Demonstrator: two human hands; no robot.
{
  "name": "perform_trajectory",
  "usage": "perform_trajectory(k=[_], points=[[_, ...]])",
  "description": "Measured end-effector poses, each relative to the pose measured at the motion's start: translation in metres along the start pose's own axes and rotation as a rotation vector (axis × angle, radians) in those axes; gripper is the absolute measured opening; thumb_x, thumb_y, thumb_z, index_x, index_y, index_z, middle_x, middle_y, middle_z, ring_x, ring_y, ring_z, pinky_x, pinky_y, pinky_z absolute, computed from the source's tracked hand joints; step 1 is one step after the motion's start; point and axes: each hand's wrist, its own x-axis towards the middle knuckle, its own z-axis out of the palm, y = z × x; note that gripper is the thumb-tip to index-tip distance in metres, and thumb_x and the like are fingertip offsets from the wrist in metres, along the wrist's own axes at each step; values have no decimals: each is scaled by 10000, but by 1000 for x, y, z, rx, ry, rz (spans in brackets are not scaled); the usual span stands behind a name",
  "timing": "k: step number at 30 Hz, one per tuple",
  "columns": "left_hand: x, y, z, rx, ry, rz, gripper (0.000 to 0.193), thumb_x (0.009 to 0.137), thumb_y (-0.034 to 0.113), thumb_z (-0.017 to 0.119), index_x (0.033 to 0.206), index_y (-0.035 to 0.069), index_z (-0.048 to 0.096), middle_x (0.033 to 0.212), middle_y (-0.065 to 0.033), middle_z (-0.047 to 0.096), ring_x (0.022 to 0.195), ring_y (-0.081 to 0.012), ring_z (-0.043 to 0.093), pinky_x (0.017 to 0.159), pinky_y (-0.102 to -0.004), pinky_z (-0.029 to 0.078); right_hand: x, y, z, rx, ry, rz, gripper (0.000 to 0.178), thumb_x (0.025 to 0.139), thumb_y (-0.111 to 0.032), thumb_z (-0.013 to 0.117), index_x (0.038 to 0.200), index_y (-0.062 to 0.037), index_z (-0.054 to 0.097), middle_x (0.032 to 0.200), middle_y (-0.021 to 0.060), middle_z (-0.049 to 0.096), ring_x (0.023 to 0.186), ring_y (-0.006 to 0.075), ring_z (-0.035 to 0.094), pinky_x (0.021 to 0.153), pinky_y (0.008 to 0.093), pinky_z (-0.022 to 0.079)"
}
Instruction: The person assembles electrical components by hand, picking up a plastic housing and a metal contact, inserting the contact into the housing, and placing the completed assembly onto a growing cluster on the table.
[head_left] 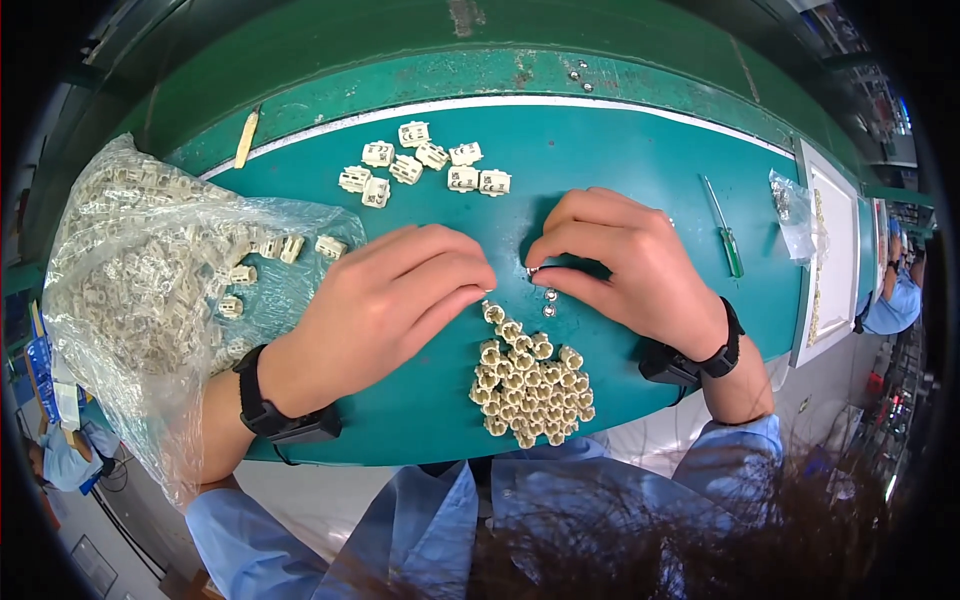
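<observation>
My left hand (395, 300) is closed in a pinch just above the far end of a cluster of cream plastic sleeves (530, 385). Its fingers hide whatever sits between their tips. Across a narrow gap, my right hand (630, 265) pinches a small shiny metal piece (532, 270) between thumb and forefinger. Beside the right thumb, two loose metal pieces (550, 303) lie on the green mat (440, 390). The sleeves stand packed together, their hollow ends facing up.
Several cream plastic housings (405, 168) lie at the far side. A clear bag (130, 280) full of similar parts spreads on the left. A green-handled screwdriver (733, 250), a small plastic bag (790, 215) and a white frame (825, 260) are on the right. A wooden-handled tool (247, 138) rests far left.
</observation>
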Motion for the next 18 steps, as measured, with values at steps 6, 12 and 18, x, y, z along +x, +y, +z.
perform_trajectory(k=[6, 12, 18], points=[[2, 4, -1, -75, -27, -63, 249, 904, 17, 927, 1129, 67, 832, 1163, -77, 807, 932, -259, 757, 768, -357, 632, 0, -2, 1, 27, -2, 15, 221, 863, -60, 945, 1066, -80, 861, 1030, 66, 756, 943, 289, 736, 788, 413, 601], [0, -1, -1, -36, -17, -107, 268, 859, 42, 959, 1093, 66, 832, 1109, -64, 780, 939, -261, 727, 765, -365, 601, 1, -10, 1, 117, 13, 92, 223, 864, -34, 950, 1065, -71, 861, 1026, 69, 757, 917, 277, 734, 777, 397, 593], [0, -1, 11, -24, 9, -76, 275, 834, 53, 971, 1068, 64, 826, 1067, -54, 756, 932, -270, 704, 770, -385, 583, 4, -25, 18, 152, 126, -30, 246, 844, -32, 968, 1065, -65, 866, 1031, 73, 761, 895, 273, 729, 764, 389, 581]])
